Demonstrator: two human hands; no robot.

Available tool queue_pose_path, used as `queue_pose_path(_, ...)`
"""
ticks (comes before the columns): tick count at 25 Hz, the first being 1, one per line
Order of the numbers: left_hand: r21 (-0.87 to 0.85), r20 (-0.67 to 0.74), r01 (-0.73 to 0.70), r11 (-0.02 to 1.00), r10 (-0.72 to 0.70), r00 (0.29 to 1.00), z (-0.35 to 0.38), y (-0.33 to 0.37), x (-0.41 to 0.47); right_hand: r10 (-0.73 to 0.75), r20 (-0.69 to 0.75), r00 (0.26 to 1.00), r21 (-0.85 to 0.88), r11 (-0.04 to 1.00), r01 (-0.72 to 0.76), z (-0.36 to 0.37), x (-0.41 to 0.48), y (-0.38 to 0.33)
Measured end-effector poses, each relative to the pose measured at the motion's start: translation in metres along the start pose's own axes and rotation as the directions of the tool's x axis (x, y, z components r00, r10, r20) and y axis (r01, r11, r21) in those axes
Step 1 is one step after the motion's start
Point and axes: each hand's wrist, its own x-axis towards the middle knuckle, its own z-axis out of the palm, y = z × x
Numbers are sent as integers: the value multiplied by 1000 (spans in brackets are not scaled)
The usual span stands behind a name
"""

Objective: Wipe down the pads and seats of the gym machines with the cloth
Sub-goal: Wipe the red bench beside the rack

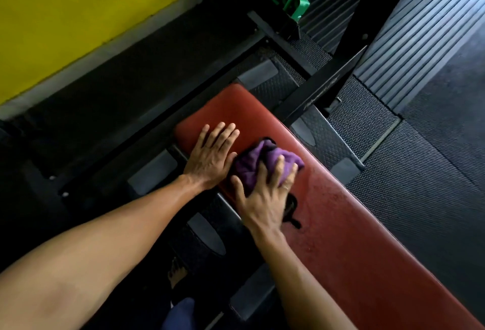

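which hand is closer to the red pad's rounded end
Left. The left hand lies flat by the end of the red pad; the right hand grips the purple cloth farther along it.

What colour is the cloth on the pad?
Purple. The cloth shows best in the head view.
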Motion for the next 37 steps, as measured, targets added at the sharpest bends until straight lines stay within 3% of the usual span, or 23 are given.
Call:
queue_pose_path(4,-20,-5,24,1000,-24,1000,0,14,7,-239,-100,966,-79,970,231,6,65,10)
queue_pose_path(5,-24,8,41,999,-41,999,-1,19,12,-216,-106,971,-84,975,207,-1,77,25)
queue_pose_path(7,-39,31,75,996,-74,997,-3,30,21,-24,-118,993,-51,999,18,-19,78,60)
queue_pose_path(10,-80,65,19,997,-13,998,0,49,37,171,-130,977,-10,985,-174,-39,37,102)
queue_pose_path(14,-94,43,9,996,-5,999,10,67,51,-91,-133,987,-72,994,82,-22,5,76)
queue_pose_path(17,-121,23,-95,988,99,995,19,84,57,-91,-89,992,-38,995,88,-21,53,74)
queue_pose_path(20,-151,43,-60,987,68,997,24,97,68,-3,25,1000,-64,998,5,-35,93,95)
queue_pose_path(27,-65,106,-30,997,36,994,20,104,72,155,172,973,-90,986,-141,-93,45,185)
queue_pose_path(34,-19,128,-43,999,45,991,25,100,71,72,234,970,45,995,-85,-51,128,90)
queue_pose_path(37,-37,119,-27,999,31,992,24,101,74,23,298,954,20,999,-30,-61,132,103)
